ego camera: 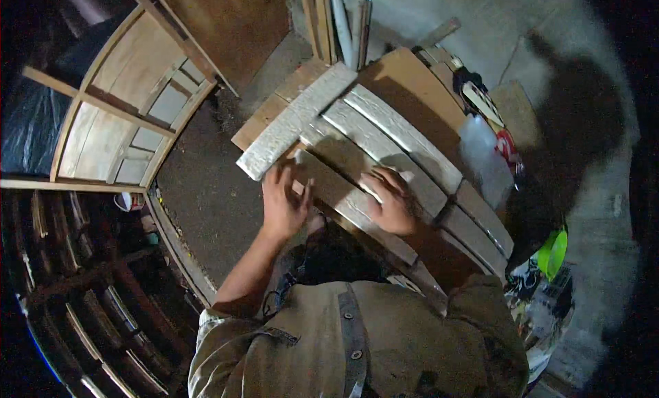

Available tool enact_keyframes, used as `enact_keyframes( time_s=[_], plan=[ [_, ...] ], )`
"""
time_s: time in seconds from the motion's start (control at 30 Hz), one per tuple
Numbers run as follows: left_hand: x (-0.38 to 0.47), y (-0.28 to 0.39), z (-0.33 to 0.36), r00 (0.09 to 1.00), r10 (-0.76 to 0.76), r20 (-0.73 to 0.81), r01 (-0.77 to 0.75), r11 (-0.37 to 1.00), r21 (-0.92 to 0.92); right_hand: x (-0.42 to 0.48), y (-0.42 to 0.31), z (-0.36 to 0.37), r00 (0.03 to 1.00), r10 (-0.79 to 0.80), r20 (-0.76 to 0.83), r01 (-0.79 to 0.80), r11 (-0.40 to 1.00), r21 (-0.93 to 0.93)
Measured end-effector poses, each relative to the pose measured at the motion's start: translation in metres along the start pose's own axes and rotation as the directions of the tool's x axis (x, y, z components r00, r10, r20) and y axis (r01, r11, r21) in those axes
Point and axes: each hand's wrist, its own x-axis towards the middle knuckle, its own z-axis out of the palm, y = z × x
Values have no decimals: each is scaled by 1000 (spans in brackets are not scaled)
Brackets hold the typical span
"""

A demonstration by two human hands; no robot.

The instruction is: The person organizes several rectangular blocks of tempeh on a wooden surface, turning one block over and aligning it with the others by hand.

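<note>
Several long, pale bars with a shiny, wrinkled surface lie side by side before me on a wooden board (pixel 260 122). One such bar (pixel 298 120) lies crosswise over their far left end. My left hand (pixel 283 202) is at the near end of this crosswise bar, thumb and fingers apart; a pale bit shows between them, perhaps a bar's end. Over the nearest lengthwise bar (pixel 329 182) is my right hand (pixel 394 202), its fingers curled. Small white patches show at its fingertips, and whether it grips something is hidden. Shadows darken the bars around both hands.
A brown sheet (pixel 412 84) lies beyond the bars. Clear plastic (pixel 479 140) and a bright green round item (pixel 553 254) are on the right. Upright timber strips (pixel 316 22) stand at the back. A wooden framed panel (pixel 134 104) is at the left.
</note>
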Motion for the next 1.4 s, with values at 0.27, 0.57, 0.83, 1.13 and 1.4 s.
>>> enact_keyframes(
  time_s=[0.27, 0.57, 0.83, 1.13, 1.4],
  plan=[
    [68, -68, 62, 964, 118, 237, -166, 967, 191, -118, 3, -24, 940, 335, 59, -312, 918, -244],
    [76, -74, 79, 930, 218, 297, -286, 936, 208, -134, -6, -36, 925, 377, 40, -363, 910, -199],
    [76, -1, 83, 930, 291, 226, -347, 897, 274, -138, 56, -52, 843, 535, -52, -534, 823, -192],
    [90, -12, 110, 896, 64, 440, -244, 897, 368, -114, 54, -63, 853, 497, -157, -519, 839, -164],
    [21, -15, 82, 823, 356, 442, -493, 835, 244, -103, 107, -70, 783, 571, -249, -618, 760, -200]
  ],
)
